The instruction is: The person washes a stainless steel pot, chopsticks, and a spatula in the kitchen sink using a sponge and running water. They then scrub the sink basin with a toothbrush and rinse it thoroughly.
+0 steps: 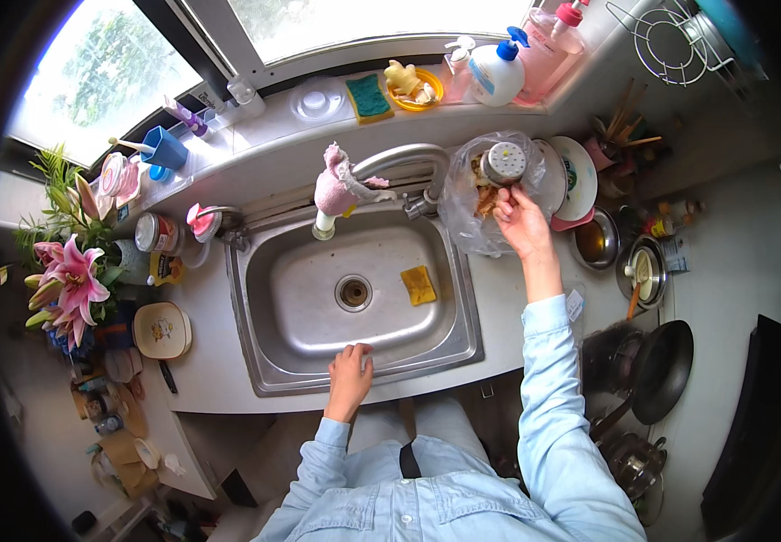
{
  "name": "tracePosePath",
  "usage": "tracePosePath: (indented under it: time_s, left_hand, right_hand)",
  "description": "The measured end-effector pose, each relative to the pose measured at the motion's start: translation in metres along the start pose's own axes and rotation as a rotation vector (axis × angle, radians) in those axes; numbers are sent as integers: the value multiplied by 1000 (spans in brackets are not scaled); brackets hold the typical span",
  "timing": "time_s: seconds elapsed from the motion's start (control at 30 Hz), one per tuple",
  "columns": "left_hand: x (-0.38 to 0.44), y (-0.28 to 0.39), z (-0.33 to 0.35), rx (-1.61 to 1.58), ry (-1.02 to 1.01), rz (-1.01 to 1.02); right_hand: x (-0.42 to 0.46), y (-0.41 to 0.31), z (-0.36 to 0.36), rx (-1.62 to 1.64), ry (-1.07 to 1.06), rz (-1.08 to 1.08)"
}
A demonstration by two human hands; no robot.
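Note:
With its fingers, my right hand (522,220) holds a metal sink strainer basket (506,161), its perforated base turned up, over a clear plastic bag (461,217) of food scraps. My left hand (351,379) is at the front rim of the stainless steel sink (289,325), fingers loosely curled and apart, with nothing seen in it. Inside the sink lie a yellow sponge (418,285) and the drain (353,293). A pink cloth (336,190) is wrapped about the end of the curved faucet (404,152).
Bowls (579,179) stand right of the bag, beside a metal bowl of liquid (593,238). Pump bottles (497,73), a green sponge (370,97) and a yellow dish of ginger (416,88) line the windowsill. Pink lilies (73,278) and a square dish (160,330) are at left; a frying pan (663,372) is at right.

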State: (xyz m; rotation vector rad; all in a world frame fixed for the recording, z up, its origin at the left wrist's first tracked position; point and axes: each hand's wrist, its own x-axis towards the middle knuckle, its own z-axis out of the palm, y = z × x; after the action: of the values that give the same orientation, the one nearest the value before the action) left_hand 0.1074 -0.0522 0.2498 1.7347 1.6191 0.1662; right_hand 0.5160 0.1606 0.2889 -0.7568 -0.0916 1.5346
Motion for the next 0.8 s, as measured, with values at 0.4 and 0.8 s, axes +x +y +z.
tracePosePath:
  time_s: [0.4, 0.8]
  left_hand:
    - [-2, -9, 4, 16, 31, -41]
    - [5, -4, -7, -69, 94, 5]
  right_hand:
    - [-6, 0, -7, -46, 30, -4]
    - [-64, 14, 66, -280, -27, -127]
